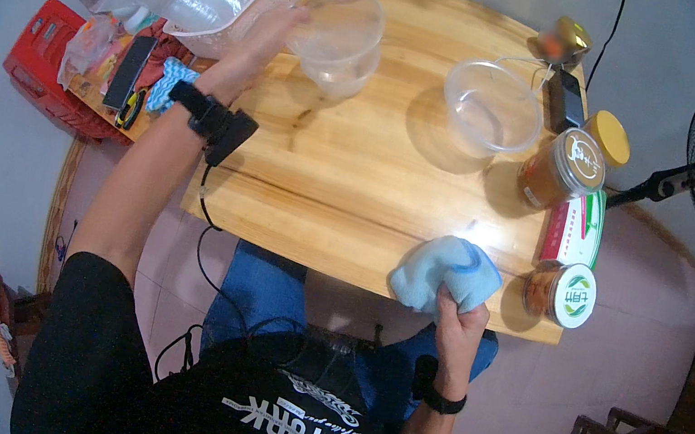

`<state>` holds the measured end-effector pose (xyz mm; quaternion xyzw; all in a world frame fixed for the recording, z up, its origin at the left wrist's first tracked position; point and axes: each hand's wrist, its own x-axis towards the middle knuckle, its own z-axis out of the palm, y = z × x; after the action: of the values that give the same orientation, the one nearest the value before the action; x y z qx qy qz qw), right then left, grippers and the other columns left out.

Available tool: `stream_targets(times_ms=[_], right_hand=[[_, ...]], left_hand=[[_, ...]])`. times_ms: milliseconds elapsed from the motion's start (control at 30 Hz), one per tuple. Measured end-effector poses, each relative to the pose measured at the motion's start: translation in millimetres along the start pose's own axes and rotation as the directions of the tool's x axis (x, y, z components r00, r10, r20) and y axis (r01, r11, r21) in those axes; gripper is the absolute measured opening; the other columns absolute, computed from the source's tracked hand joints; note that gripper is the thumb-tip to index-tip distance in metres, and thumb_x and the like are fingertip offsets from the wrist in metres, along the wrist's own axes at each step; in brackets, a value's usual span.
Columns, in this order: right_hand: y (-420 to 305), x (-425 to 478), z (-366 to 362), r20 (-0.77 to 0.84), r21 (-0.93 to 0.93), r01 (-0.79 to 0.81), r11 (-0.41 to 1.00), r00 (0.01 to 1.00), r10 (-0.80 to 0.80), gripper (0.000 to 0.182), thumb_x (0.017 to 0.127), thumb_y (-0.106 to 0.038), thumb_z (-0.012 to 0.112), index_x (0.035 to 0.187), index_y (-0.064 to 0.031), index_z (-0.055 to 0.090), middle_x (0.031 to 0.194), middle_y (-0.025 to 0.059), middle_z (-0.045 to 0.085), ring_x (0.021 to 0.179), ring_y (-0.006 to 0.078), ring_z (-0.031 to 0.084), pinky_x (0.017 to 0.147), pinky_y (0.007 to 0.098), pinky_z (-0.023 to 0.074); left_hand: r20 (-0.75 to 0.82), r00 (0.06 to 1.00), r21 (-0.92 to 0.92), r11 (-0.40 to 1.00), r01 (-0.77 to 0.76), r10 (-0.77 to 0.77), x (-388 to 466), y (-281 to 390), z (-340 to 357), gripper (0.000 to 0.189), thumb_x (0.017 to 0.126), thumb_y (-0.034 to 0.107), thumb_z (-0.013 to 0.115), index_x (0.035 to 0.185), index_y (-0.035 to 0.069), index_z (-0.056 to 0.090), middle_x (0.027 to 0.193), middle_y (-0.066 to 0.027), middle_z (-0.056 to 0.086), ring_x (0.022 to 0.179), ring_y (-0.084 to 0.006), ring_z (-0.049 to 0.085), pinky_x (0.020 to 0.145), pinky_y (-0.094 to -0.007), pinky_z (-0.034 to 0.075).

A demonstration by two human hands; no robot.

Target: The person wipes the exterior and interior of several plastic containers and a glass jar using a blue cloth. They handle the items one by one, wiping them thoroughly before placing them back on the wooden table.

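Note:
At the back left of the wooden table (372,152), my left hand (263,41) grips the left side of a clear plastic tub (345,27) by its rim. The fingertips are partly hidden, and a second tub may be nested below. My right hand (460,315) holds a bunched light-blue cloth (441,274) at the table's front edge, thumb on top. Another clear round tub (492,114) stands upright at the back right, apart from both hands.
A white plastic basket (262,3) holds clear plastic bags beside my left forearm. Pliers (130,108) lie nearby. Along the right edge stand an amber-coloured jar (544,174), a box (570,227) and a white-lidded jar (545,291). A black cable (208,207) hangs from my left wrist.

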<state>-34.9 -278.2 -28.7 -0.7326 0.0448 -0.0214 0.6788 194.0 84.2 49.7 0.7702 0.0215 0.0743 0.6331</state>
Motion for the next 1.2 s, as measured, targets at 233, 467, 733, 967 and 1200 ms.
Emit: stream_targets(times_ms=[233,467,733,967,1200], right_hand=[[3,-5,-4,-0.007,-0.082,0.018,0.996,1.000,-0.019,0.015,0.090,-0.009,0.059,0.098,0.0032,0.063,0.089,0.0057,0.065,0.085,0.0144,0.059,0.075,0.0302,0.0479],[5,-2,-3,0.005,-0.083,0.040,0.996,0.999,-0.040,0.015,0.089,-0.008,0.058,0.096,0.0039,0.063,0.087,0.0071,0.065,0.083,0.0154,0.060,0.074,0.0308,0.0481],[10,0,-7,0.040,-0.087,0.075,0.993,0.997,-0.072,0.015,0.088,-0.007,0.058,0.098,0.0035,0.063,0.087,0.0098,0.066,0.082,0.0178,0.061,0.075,0.0322,0.0484],[11,2,-7,0.075,-0.066,0.102,0.993,0.992,-0.097,0.018,0.090,-0.009,0.059,0.104,0.0020,0.063,0.095,0.0064,0.066,0.087,0.0149,0.060,0.078,0.0295,0.0482],[19,3,-8,0.112,-0.075,0.168,0.983,0.981,-0.160,0.021,0.092,-0.011,0.058,0.109,0.0016,0.063,0.100,0.0050,0.066,0.091,0.0137,0.059,0.081,0.0289,0.0480]], left_hand=[[-0.081,0.983,0.148,0.973,0.174,-0.164,-12,10,30,0.046,0.095,0.037,0.048,0.117,-0.003,0.056,0.111,-0.0101,0.057,0.102,-0.0180,0.050,0.089,-0.0309,0.040],[-0.037,0.996,0.246,0.966,0.082,-0.075,25,-37,7,0.055,0.094,0.039,0.051,0.123,-0.008,0.048,0.114,-0.0177,0.057,0.102,-0.0211,0.054,0.088,-0.0314,0.043],[0.245,0.811,0.417,0.698,-0.582,0.531,-17,29,73,0.056,0.092,0.037,0.056,0.127,-0.005,0.046,0.119,-0.0218,0.057,0.111,-0.0295,0.055,0.094,-0.0351,0.043],[0.646,0.649,0.512,0.402,-0.759,0.402,-53,53,147,0.049,0.088,0.030,0.060,0.124,-0.001,0.050,0.120,-0.0211,0.056,0.113,-0.0353,0.051,0.096,-0.0430,0.041],[0.678,0.614,0.568,0.244,-0.786,0.404,-45,29,191,0.033,0.086,0.024,0.059,0.109,0.000,0.058,0.107,-0.0172,0.059,0.107,-0.0323,0.052,0.089,-0.0453,0.041]])
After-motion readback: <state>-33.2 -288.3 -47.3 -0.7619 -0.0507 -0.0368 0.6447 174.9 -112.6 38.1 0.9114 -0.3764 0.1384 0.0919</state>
